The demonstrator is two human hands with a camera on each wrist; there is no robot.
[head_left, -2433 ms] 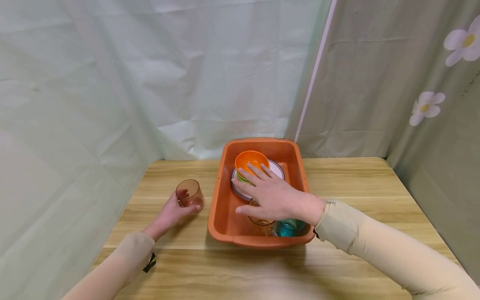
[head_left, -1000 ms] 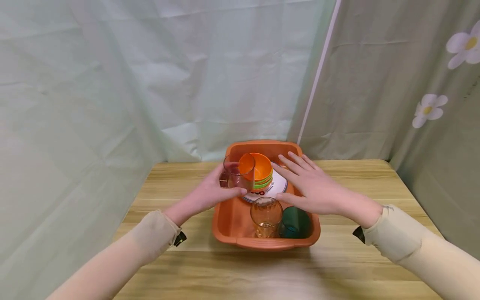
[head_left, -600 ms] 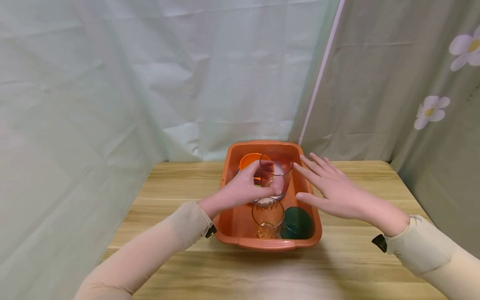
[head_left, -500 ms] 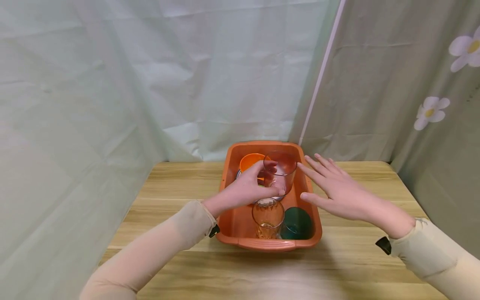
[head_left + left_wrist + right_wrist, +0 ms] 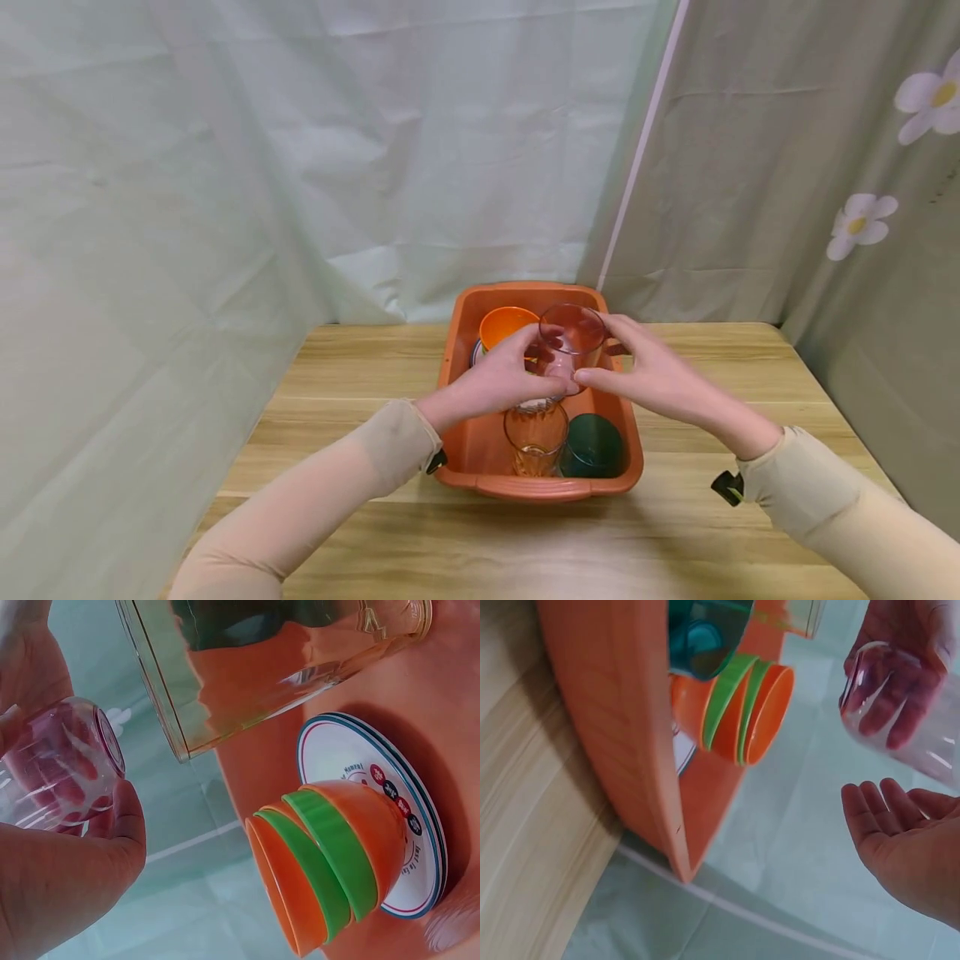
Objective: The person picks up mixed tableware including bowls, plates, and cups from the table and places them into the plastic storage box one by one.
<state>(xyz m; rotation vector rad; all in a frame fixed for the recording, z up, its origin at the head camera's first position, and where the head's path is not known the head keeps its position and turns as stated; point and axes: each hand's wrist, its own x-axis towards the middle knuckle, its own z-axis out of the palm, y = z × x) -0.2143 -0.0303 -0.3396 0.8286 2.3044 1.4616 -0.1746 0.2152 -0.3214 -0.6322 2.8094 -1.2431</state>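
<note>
My left hand (image 5: pixel 495 379) holds a pinkish see-through drinking glass (image 5: pixel 576 327) above the orange basin (image 5: pixel 534 487). On the glass's other side my right hand (image 5: pixel 660 375) has its fingers and thumb loosely curved and spread. The right wrist view shows a gap between those fingers (image 5: pixel 862 814) and the glass. Inside the basin an amber glass (image 5: pixel 535 442) stands beside a teal glass (image 5: pixel 596 446) at the near end. Behind them a stack of orange and green bowls (image 5: pixel 337 847) sits on white plates (image 5: pixel 324 750) with dark rims, partly hidden by my left hand in the head view.
The basin stands on a wood-grain table (image 5: pixel 360 392). A pale curtain (image 5: pixel 420 150) hangs behind the table, and more sheeting closes in both sides, with white flowers (image 5: pixel 862 225) on the right one.
My left hand lifted the pinkish glass off the table left of the basin and carried it right, over the basin. My right hand moved right, then came back in beside the glass.
</note>
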